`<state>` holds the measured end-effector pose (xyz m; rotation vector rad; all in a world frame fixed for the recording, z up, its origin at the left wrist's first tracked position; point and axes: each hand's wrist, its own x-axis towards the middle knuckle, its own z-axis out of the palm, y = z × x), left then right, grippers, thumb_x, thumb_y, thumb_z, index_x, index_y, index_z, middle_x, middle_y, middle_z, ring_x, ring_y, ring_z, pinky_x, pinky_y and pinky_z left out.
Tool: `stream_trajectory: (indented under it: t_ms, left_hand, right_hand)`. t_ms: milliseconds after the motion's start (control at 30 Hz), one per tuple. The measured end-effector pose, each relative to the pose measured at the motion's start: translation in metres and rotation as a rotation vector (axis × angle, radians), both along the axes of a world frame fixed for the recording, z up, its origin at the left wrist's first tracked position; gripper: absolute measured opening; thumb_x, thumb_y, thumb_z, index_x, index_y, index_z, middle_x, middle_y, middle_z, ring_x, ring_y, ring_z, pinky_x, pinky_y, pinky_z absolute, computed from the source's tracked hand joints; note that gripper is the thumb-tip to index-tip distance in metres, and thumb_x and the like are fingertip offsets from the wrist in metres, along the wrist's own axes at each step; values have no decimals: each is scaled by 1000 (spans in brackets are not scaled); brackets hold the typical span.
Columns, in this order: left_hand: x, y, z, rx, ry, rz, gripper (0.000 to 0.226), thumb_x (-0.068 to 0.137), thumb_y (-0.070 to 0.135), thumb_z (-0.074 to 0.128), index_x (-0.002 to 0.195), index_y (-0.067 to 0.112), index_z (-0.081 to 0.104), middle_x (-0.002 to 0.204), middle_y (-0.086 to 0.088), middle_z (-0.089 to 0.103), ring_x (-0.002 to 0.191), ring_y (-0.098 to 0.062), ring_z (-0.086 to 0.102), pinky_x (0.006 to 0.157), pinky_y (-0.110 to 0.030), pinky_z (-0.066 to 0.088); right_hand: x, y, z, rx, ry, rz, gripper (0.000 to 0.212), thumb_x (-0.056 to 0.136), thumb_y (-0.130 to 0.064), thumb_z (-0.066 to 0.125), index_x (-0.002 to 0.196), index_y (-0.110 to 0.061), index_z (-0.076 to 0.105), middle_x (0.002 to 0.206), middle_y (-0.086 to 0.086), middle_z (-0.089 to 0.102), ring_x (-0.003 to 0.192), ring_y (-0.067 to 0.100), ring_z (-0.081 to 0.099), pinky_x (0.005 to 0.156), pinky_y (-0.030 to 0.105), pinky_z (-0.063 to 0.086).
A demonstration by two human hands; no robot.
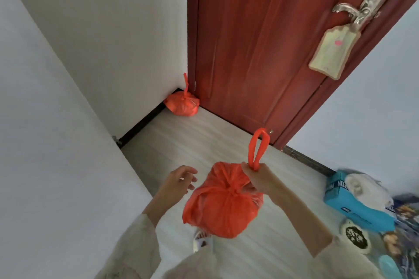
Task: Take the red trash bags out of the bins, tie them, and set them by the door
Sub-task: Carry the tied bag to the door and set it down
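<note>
Risk: thin loop (258, 149) slipping from pinching right hand (260, 179), dropping tied bag (222, 206); left hand (179, 179) loose, empty; other bag (182, 105) at 11 o'clock by door (260, 41).

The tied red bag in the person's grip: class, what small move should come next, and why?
Probably carry it forward and lower it beside the other red bag by the door. The held bag is already knotted, the right hand holds it above the floor, and the left hand is free.

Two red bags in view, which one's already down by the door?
The far bag, on the floor in the corner beside the door; the right hand holds the other.
</note>
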<state>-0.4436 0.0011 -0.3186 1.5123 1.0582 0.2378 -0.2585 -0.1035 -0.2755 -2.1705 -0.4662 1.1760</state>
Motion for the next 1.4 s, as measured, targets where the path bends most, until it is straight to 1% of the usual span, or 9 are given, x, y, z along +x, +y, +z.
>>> stream_trajectory:
  t_ms: [233,400,500,633,733,900,1033,1267,1400]
  left_hand:
    - [81,121,-2,-11,29,137,30,90,4,43,76,27,58,74,3,62,64,-13,60,56,-17,44]
    - [116,201,-27,-26,31,390,32,93,3,42,76,26,55,77,6,58,62,-9,56,45,-4,39]
    - [136,249,-45,-38,56,560,31,92,1,41,78,23,56,75,6,58,59,-8,55,44,-3,39]
    - [169,305,-68,-101,54,741,23,94,3,39,89,16,57,75,4,58,58,-10,55,47,-9,41]
    - [188,345,-83,-153,55,801,22,94,3,37,91,13,56,75,3,58,60,-11,55,48,-10,41]
    - [196,418,-126,-207,85,873,22,93,1,37,95,11,57,76,-1,58,57,-9,57,53,-17,43]
    - [187,476,-181,-223,139,873,23,91,1,40,89,15,57,80,-3,60,63,-11,57,53,-12,43]
    - [177,546,-308,-299,224,828,36,88,2,45,75,34,56,79,-4,63,75,-27,61,75,-34,48]
    - [174,577,-374,-342,266,781,35,89,6,46,75,36,54,79,-3,63,73,-26,61,76,-32,49]
  right_hand:
    - [105,157,-2,-69,-86,251,33,92,-42,44,80,-14,55,94,20,70,89,34,68,86,42,54]
    - [160,283,-32,-67,-21,314,26,94,-32,47,94,-7,54,75,17,63,64,30,62,65,37,53]
    - [186,353,-60,-147,-1,413,31,93,-32,47,104,-5,58,91,20,66,84,36,67,75,40,54]
    - [213,436,-95,-189,44,481,26,91,-30,50,97,-6,59,70,9,61,49,15,60,39,19,47]
    - [223,492,-116,-234,94,517,26,93,-30,48,101,-9,59,73,6,64,46,13,59,41,20,45]
    - [223,582,-156,-295,204,513,23,96,-20,42,77,-12,52,31,-7,52,26,6,50,38,15,38]
    - [218,652,-212,-329,225,499,23,96,-17,40,77,-11,52,55,5,53,31,9,49,49,21,36]
    - [199,738,-359,-457,288,429,29,97,-26,39,76,-19,56,76,4,61,49,12,62,57,25,45]
    - [189,789,-445,-464,410,369,31,99,-27,35,80,-19,59,94,7,61,79,23,61,72,30,48]
